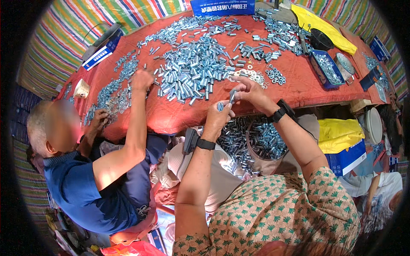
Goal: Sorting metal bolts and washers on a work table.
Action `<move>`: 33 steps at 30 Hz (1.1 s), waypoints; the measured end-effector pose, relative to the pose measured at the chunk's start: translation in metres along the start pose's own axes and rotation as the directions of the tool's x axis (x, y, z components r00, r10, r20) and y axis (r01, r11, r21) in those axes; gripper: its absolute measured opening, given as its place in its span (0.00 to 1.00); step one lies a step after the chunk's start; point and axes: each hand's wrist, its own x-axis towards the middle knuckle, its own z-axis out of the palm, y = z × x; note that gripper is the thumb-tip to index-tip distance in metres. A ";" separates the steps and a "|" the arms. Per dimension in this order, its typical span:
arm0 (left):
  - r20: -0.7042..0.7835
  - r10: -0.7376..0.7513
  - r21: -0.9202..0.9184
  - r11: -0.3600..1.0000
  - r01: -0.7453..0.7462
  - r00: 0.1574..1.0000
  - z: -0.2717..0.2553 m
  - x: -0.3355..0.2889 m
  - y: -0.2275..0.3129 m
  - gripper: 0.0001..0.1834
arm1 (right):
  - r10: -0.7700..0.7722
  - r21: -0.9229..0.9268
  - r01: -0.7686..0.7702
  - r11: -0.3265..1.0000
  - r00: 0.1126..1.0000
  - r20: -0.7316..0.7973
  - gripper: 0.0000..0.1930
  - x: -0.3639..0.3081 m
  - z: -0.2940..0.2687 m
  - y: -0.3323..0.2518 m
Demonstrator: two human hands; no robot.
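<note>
Above the near edge of the red-covered table, my left hand (217,116) is closed around small shiny metal sleeves (220,106). My right hand (251,93) meets it from the right, its thumb and fingers pinching a slim metal sleeve (232,96) between the two hands. Just beyond them lies a large heap of silvery metal sleeves (192,64). Flat washers (252,77) and a small group of nuts (276,76) lie close past my right hand. Exact details of the held pieces are too small to make out.
At the left, a co-worker in a blue shirt (85,192) reaches over small parts (113,91). Under the table edge is a container of metal parts (267,138). A blue tray (326,70), a black bowl (321,39) and yellow cloth (324,27) are at right.
</note>
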 end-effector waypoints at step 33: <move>-0.002 -0.095 -0.327 0.941 0.089 0.995 -0.007 0.014 -0.015 0.10 | -0.503 -0.835 0.195 0.515 0.857 -0.110 0.21 0.026 -0.017 0.006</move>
